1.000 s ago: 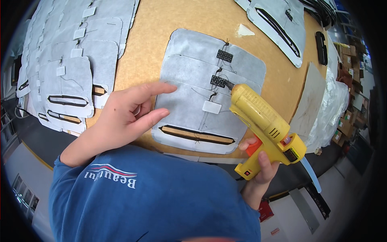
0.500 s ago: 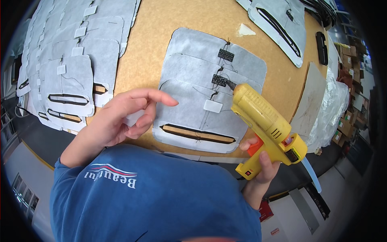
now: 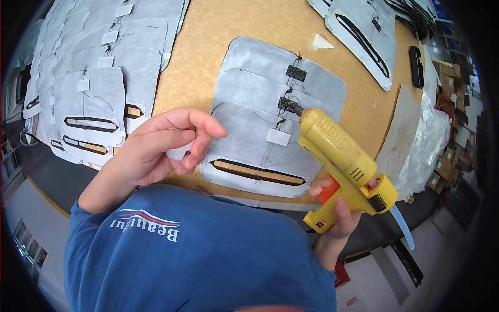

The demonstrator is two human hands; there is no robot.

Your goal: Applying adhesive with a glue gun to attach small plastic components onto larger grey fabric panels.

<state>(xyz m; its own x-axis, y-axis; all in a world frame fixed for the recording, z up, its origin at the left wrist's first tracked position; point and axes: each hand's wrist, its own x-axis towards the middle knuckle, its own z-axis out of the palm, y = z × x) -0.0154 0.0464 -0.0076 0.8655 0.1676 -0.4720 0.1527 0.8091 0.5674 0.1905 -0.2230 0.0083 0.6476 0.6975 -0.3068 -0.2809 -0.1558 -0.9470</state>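
Observation:
My right hand [image 3: 340, 216] grips a yellow hot glue gun [image 3: 340, 148], a finger at its orange trigger. A translucent glue stick [image 3: 403, 226] sticks out of its back. The nozzle points left and away from me, over overlapping grey fabric panels [image 3: 244, 125] on the table. Two black textured patches [image 3: 296, 73] sit on the farther panels, over thin wires. The nearest panel carries a white patch [image 3: 278, 137] and a black-edged slot [image 3: 257, 172]. Left of these panels, my left hand [image 3: 166, 143] is raised with fingers curled, a small white patch [image 3: 179, 152] held among them.
More grey panels with white patches [image 3: 99, 99] overlap along the table's left side. At the far right lie another slotted panel [image 3: 358, 47], black strips [image 3: 413, 18] and a black bar [image 3: 416, 66]. A white scrap [image 3: 322, 41] and clear plastic sheeting [image 3: 426, 135] are there too.
The thumb and fingers of my left hand have drawn closer together around the small white patch. The table and panels have shifted slightly right in view. My right hand keeps its hold on the glue gun.

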